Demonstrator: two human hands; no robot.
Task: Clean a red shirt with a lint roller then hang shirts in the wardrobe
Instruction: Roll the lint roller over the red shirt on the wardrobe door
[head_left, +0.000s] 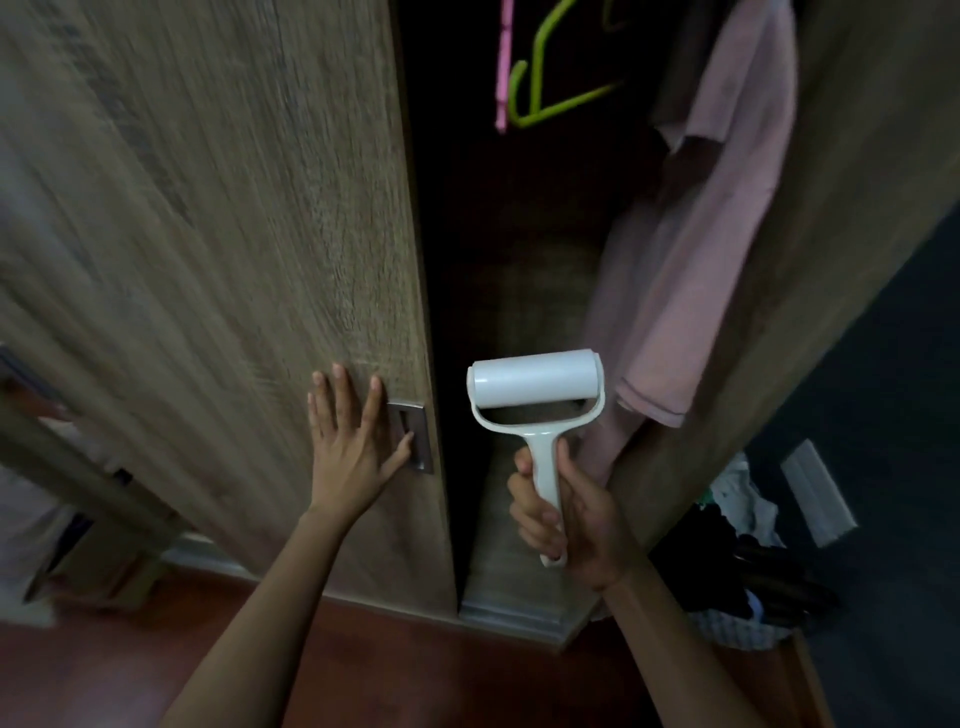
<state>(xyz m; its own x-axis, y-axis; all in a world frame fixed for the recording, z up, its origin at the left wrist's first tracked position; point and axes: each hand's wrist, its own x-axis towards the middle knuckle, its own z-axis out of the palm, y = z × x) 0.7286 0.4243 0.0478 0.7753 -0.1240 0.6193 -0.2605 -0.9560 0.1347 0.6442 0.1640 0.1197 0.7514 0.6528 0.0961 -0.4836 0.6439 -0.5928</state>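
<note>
White plastic lint roller (537, 405) stands upright in my right hand (561, 514), which is wrapped around its handle, before the open wardrobe gap. It looks light and stiff; I judge the handle the only good hold, as the drum is sticky. My left hand (353, 441) lies spread flat on the sliding door (208, 234), thumb in the recessed pull (413, 436). A soft pink shirt (691, 249) hangs inside.

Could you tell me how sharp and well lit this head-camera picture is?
Head view: dim overall; the wardrobe interior is almost black; the door is streaked with motion blur toward the left edge; the roller and both hands are fairly sharp; wide-angle distortion bends the door edges.
</note>
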